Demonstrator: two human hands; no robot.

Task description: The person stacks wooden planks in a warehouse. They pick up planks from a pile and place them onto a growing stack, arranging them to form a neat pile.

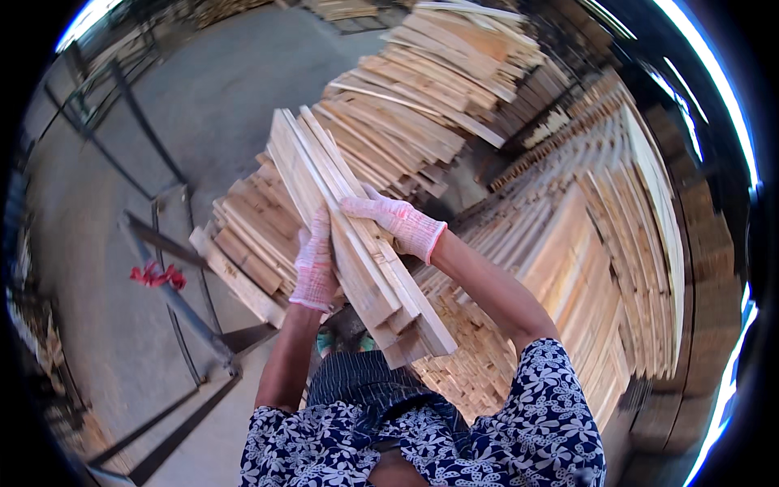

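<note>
1. While both gloved hands are raised in front of the body, a bundle of thin wooden slats (357,243) is held between them, tilted so that its far end points up and to the left and its near end hangs low, close to the torso.
2. The left hand (315,264) is pressed flat against the bundle's left side, fingers pointing upward along the wood.
3. The right hand (398,221) is laid over the top face of the bundle, its fingers curled across the slats toward the left; the bundle is thus clamped from both sides.
4. Pale knitted gloves with pink cuffs are worn on both hands, and blue floral sleeves (544,406) are seen at the lower edge.
5. Below and beyond the bundle, a loose heap of similar slats (406,105) is spread, with neat stacked rows of boards (617,243) to the right.
6. At the left, a dark metal frame (174,300) stands on the concrete floor (219,89), with a red cloth strip (158,276) tied to it.
</note>
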